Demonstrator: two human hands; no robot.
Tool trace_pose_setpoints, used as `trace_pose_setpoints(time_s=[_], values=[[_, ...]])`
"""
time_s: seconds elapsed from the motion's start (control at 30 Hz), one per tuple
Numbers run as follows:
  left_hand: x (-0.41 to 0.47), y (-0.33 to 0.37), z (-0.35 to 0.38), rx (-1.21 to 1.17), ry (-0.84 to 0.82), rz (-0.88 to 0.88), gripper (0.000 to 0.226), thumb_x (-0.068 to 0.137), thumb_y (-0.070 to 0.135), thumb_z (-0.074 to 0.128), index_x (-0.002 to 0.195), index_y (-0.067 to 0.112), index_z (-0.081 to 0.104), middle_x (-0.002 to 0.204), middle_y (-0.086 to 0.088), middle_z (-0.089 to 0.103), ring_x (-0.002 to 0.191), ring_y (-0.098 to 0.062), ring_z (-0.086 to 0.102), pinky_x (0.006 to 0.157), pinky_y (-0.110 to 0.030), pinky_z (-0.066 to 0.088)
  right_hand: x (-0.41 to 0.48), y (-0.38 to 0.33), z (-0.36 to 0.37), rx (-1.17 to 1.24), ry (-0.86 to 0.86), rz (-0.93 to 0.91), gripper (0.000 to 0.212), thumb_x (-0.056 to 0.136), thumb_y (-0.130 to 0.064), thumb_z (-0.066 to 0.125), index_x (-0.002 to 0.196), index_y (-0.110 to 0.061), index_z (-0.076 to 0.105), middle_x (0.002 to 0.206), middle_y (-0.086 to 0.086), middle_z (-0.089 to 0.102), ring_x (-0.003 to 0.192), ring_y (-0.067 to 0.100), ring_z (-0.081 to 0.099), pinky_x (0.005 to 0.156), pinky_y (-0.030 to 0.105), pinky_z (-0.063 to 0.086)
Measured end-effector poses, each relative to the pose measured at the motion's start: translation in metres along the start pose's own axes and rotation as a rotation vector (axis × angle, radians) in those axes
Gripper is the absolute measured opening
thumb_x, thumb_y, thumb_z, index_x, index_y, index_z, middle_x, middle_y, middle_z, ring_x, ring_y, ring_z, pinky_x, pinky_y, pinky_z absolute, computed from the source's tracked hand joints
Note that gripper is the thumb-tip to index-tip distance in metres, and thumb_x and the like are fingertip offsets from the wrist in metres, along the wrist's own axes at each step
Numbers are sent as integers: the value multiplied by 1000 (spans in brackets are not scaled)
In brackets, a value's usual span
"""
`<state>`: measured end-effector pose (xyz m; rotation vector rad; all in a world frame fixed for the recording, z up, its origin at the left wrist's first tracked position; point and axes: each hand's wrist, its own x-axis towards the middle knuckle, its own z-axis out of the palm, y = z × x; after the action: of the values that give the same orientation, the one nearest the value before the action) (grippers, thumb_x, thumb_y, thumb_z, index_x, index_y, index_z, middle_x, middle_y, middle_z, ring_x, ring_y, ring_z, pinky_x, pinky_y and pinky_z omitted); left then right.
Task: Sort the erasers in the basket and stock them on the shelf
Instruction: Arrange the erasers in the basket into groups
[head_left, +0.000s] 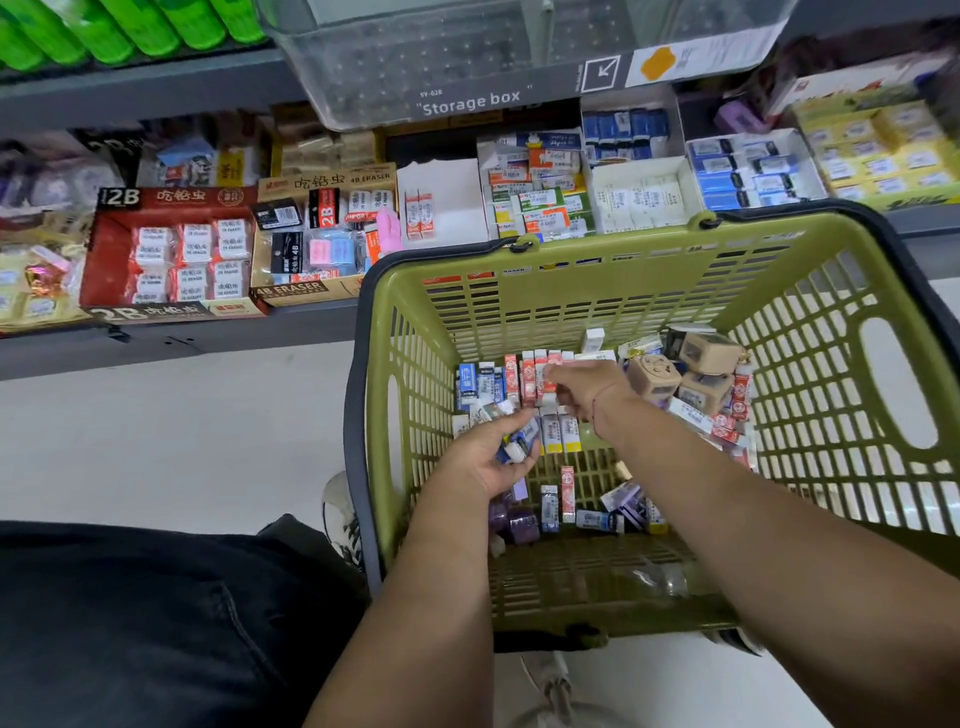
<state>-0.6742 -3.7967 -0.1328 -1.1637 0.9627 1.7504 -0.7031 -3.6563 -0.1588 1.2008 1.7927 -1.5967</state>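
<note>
Erasers (558, 431) lie loose on the floor of my green basket (571, 296), most of them heaped toward its far side, directly under both my hands; a row of red-and-white erasers (527, 376) stands on edge near the far wall; tan boxes (698, 374) are piled to the right of that row; a few more erasers lie scattered nearer me. My left hand (480, 465) sits low in the basket, palm turned up, fingers curled round a small bunch of blue-and-white erasers (517, 448); my right hand (589, 389) reaches in just beyond it, fingers bent down onto the red-and-white row and touching it; the fingertips are blurred, so I cannot tell whether they pinch one. Beyond the basket, the shelf (218, 338) carries open eraser cartons, a red 2B carton (171, 249) at its left.
</note>
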Motion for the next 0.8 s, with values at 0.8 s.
trace_pose_setpoints(time_s=[0.8], values=[[-5, 4, 3, -99, -155, 145, 15, 92, 11, 60, 100, -1, 62, 87, -16, 71, 76, -22, 70, 58, -28, 57, -45, 6, -10, -248, -499, -121, 46, 84, -19, 72, 122, -25, 46, 82, 4, 63, 63, 11, 58, 48, 18, 48]])
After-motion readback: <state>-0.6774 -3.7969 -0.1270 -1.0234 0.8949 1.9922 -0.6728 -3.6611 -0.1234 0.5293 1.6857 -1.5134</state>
